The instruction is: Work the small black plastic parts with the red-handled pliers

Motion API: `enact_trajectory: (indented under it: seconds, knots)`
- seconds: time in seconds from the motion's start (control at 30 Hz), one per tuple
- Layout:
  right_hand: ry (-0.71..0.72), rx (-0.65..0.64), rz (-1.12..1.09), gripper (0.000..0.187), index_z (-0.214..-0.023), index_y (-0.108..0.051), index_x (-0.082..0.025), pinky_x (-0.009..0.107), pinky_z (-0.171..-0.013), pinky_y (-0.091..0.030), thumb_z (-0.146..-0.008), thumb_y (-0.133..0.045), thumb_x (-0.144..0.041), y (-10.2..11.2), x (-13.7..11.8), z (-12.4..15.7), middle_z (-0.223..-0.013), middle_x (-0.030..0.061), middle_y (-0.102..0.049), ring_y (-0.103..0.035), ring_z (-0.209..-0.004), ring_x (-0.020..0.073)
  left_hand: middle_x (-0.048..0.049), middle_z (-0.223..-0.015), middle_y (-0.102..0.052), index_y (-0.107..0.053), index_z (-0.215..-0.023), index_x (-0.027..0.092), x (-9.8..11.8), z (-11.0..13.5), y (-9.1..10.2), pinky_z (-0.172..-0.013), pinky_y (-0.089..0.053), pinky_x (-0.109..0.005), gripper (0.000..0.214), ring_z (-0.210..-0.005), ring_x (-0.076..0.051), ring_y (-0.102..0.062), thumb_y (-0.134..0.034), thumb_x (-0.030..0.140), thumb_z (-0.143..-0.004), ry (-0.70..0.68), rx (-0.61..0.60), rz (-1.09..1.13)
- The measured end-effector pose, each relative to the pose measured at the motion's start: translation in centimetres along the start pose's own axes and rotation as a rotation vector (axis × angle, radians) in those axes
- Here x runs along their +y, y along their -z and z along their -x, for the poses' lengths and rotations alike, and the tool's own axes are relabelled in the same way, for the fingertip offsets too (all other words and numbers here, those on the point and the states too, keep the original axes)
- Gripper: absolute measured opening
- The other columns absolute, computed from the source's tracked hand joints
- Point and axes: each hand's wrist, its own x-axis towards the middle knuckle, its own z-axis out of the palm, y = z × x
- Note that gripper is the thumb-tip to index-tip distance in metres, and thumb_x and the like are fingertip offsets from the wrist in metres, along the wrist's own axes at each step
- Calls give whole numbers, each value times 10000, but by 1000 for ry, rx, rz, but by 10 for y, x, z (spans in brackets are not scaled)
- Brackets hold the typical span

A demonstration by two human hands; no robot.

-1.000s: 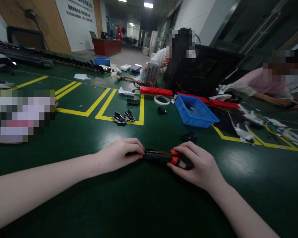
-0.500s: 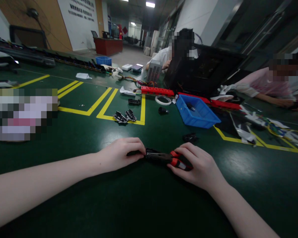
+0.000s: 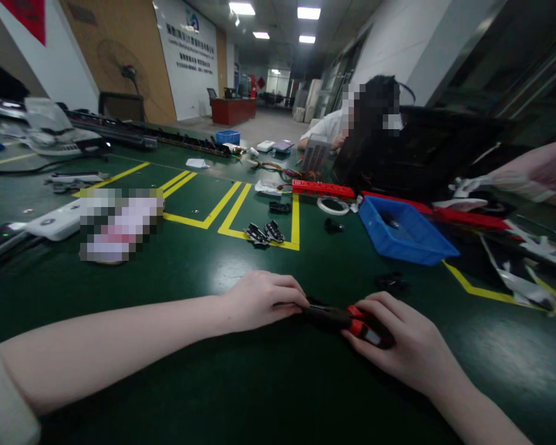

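My right hand (image 3: 405, 343) is closed round the red-and-black handles of a pair of pliers (image 3: 358, 329), whose dark head points left, low over the green tabletop. At the jaw end, the fingertips of my left hand (image 3: 266, 303) pinch a small black part (image 3: 313, 301). It is mostly hidden by the fingers, and whether the jaws grip it I cannot tell. Beyond the hands lie two black-and-silver pieces (image 3: 264, 232), a black block-shaped piece (image 3: 280, 207) and a short black piece (image 3: 333, 225). Another dark piece (image 3: 391, 282) lies just past my right hand.
A blue bin (image 3: 410, 247) with a dark item inside stands at right. Behind it run red power strips (image 3: 323, 188) and a white ring (image 3: 332, 205). A phone-like item (image 3: 123, 232) lies left. Across the table a person (image 3: 327, 127) sits by a large black case (image 3: 426, 148).
The view has swung to the left, so everything appears further right and slightly lower. Both hands keep their hold, the pliers still between them.
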Motion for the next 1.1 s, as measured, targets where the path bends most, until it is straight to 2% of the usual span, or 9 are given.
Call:
enact_trajectory:
  seconds: [0.17,0.3,0.53,0.73,1.1]
  knots:
    - [15,-11,5,251,-1016,-595,-201,275,-610,-558,-849,-655,-379,-3,5,2,-936,72,-639,-664,-737,171,-21,-1117,-688,-696,-1078,188,-3,0,0,-726,-522,-240,160,-883,-142,-687,-612,185,-941,-57,15,-48]
    - [14,-22,9,293,-1045,-595,-211,272,-619,-573,-832,-684,-392,-5,8,3,-953,68,-644,-673,-753,172,-21,-1100,-687,-695,-1063,196,-1,-2,2,-708,-521,-233,151,-878,-144,-684,-608,186,-940,-25,-8,-83]
    - [12,-11,15,275,-1039,-588,-212,276,-638,-584,-835,-677,-373,-4,5,0,-953,70,-652,-684,-774,176,-12,-1098,-682,-696,-1024,191,-1,-3,0,-717,-516,-233,128,-893,-150,-681,-602,179,-936,-20,6,-84]
    - [-16,-2,47,308,-1076,-584,-204,323,-697,-595,-838,-665,-383,-4,3,2,-1019,100,-669,-691,-853,211,-15,-1086,-680,-689,-1052,190,-1,-3,-1,-737,-521,-229,143,-917,-152,-678,-608,179,-935,-7,15,-33]
    - [4,57,109,328,-1072,-609,-179,381,-775,-571,-837,-674,-398,-2,-5,-3,-1003,113,-702,-682,-897,242,-20,-1105,-648,-647,-1095,211,3,-2,-2,-777,-526,-258,204,-939,-176,-667,-635,167,-896,64,21,21]
